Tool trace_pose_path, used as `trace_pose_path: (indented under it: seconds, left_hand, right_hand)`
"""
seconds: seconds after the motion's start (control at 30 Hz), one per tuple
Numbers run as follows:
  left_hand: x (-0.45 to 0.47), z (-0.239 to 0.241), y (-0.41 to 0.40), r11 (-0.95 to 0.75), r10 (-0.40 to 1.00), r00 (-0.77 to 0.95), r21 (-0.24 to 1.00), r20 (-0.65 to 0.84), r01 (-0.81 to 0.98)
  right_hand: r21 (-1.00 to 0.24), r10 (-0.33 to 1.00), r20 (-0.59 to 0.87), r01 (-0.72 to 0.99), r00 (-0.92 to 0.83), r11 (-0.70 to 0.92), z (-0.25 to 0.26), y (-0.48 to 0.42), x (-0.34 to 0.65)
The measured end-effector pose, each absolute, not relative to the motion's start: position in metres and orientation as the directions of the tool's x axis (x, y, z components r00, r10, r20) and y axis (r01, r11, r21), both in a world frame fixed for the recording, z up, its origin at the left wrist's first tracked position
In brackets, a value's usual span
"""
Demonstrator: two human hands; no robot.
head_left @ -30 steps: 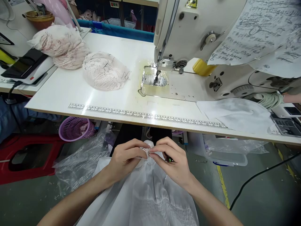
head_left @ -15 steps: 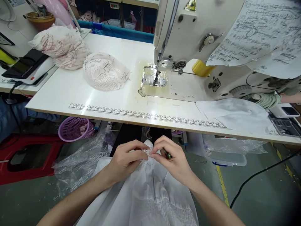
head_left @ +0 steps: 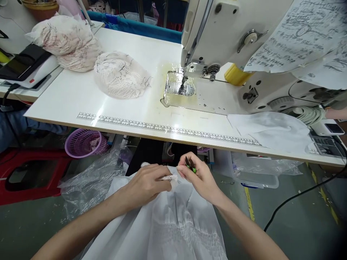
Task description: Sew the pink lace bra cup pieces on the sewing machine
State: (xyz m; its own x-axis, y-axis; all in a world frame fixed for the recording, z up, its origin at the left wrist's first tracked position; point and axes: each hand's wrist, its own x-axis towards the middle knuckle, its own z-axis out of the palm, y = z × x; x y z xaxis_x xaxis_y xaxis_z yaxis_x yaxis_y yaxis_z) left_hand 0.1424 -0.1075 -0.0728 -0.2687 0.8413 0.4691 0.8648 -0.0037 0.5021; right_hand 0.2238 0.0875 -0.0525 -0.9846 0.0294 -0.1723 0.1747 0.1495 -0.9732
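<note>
A sheer white garment (head_left: pixel 162 220) with gathered stitching lies across my lap. My left hand (head_left: pixel 149 182) pinches a small lace-edged part of it (head_left: pixel 173 177) between thumb and fingers. Just right of that lace, my right hand (head_left: pixel 196 175) is closed around small thread snips (head_left: pixel 190 165) with green handles and dark blades pointing up. Its thumb and forefinger are pressed together, slightly apart from the lace. Whether a thread is between those fingertips is too small to tell.
Ahead stands a sewing machine (head_left: pixel 214 43) on a white table (head_left: pixel 130 115) with a printed ruler edge. Bundled lace pieces (head_left: pixel 121 76) lie left, white fabric (head_left: pixel 273 130) right. Below are a purple basket (head_left: pixel 85 143), a red stool (head_left: pixel 32 173) and a clear plastic bin (head_left: pixel 252 173).
My right hand has moved up and away from the lace, and the snips now show more fully. My left hand keeps its pinch and has turned over the lace-edged part a little.
</note>
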Motion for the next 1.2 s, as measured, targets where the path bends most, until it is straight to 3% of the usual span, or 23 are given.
trace_pose_path:
  seconds: [0.1,0.17,0.33,0.47,0.57,0.67,0.77,0.83,0.9,1.0,1.2]
  left_hand:
    - [0.142,-0.069,-0.112,0.04,0.841,-0.284,0.47,0.46,0.882]
    - [0.143,-0.068,-0.112,0.061,0.852,-0.297,0.481,0.431,0.875]
    - [0.148,-0.071,-0.106,0.018,0.832,-0.281,0.484,0.478,0.875]
    - [0.143,-0.075,-0.107,-0.009,0.824,-0.342,0.613,0.452,0.79]
    - [0.139,-0.075,-0.109,-0.02,0.852,-0.393,0.772,0.346,0.636]
    - [0.138,-0.072,-0.107,-0.051,0.891,-0.395,0.914,0.223,0.402]
    - [0.14,-0.069,-0.104,-0.079,0.882,-0.44,0.973,0.169,0.215]
    - [0.141,-0.066,-0.103,-0.07,0.842,-0.518,0.983,0.15,0.17]
    - [0.142,-0.063,-0.102,-0.001,0.796,-0.594,0.983,0.112,0.184]
    - [0.141,-0.058,-0.102,0.163,0.765,-0.64,0.942,0.066,0.292]
    - [0.14,-0.054,-0.099,0.383,0.747,-0.653,0.721,0.126,0.577]
  right_hand:
    - [-0.867,0.054,-0.089,0.104,-0.995,0.488,-0.049,0.105,0.232]
    - [-0.813,0.037,-0.081,0.087,-0.996,0.576,-0.045,0.116,0.239]
    - [-0.804,-0.04,-0.122,0.076,-0.992,0.59,-0.036,0.123,0.247]
    - [-0.815,-0.147,-0.18,0.064,-0.973,0.576,-0.036,0.12,0.242]
    - [-0.911,-0.061,-0.16,0.124,-0.985,0.393,-0.039,0.119,0.237]
    - [-0.986,-0.024,-0.164,0.165,-0.986,-0.034,-0.047,0.113,0.233]
    - [-0.862,-0.139,-0.218,0.257,-0.966,-0.438,-0.057,0.102,0.229]
    - [-0.769,-0.167,-0.24,0.292,-0.956,-0.568,-0.062,0.094,0.227]
    - [-0.739,-0.153,-0.254,0.293,-0.955,-0.606,-0.064,0.09,0.226]
    - [-0.788,-0.129,-0.266,0.292,-0.955,-0.542,-0.062,0.088,0.226]
    - [-0.909,-0.059,-0.255,0.26,-0.965,-0.325,-0.052,0.089,0.228]
